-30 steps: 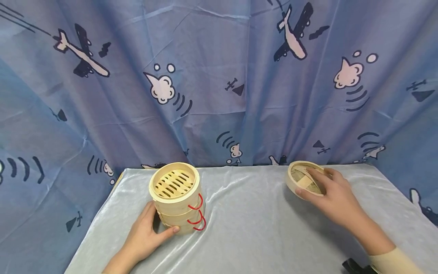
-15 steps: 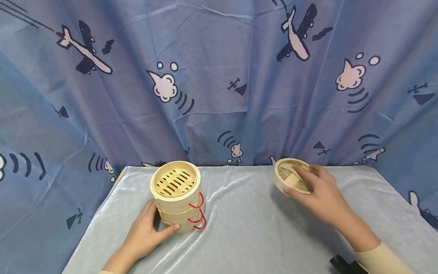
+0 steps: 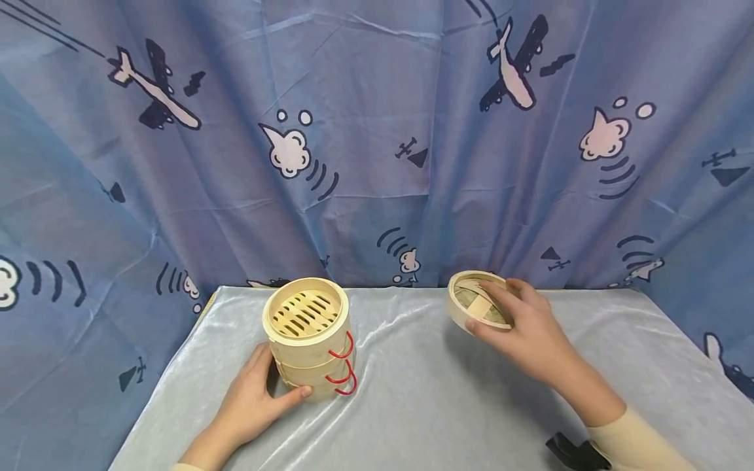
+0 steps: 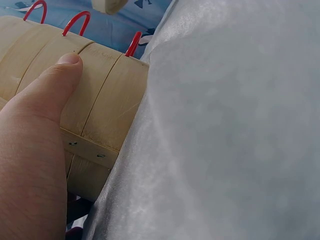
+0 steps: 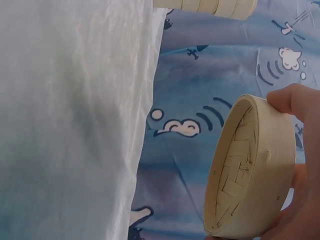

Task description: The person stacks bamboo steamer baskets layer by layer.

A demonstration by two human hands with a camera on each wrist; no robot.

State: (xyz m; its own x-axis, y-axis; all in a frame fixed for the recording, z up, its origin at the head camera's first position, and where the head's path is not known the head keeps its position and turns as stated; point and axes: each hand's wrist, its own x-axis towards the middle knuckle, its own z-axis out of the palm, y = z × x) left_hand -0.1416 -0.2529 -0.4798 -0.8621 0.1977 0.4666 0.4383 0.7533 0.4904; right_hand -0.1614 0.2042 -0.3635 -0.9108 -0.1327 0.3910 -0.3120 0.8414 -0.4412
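On the left of the table stands a stack of bamboo steamer baskets point(image 3: 309, 363), with a slatted floor showing inside the top one and red loop handles point(image 3: 341, 376) on its right side. My left hand point(image 3: 250, 399) grips the stack low on its near left side, the thumb pressed along the wall, as the left wrist view also shows. Over the right half of the table, my right hand point(image 3: 524, 327) holds a bamboo steamer lid point(image 3: 480, 307) by its rim, raised and tilted. Its woven underside point(image 5: 240, 165) faces left in the right wrist view.
A pale grey velvet cloth point(image 3: 412, 405) covers the table. Behind it hangs a blue curtain point(image 3: 365, 144) printed with airplanes and clouds. A black strap point(image 3: 574, 451) sits by the right sleeve.
My right hand has carried the steamer lid leftward, closer to the stack. The left hand keeps its grip, and the stack stays in place on the table.
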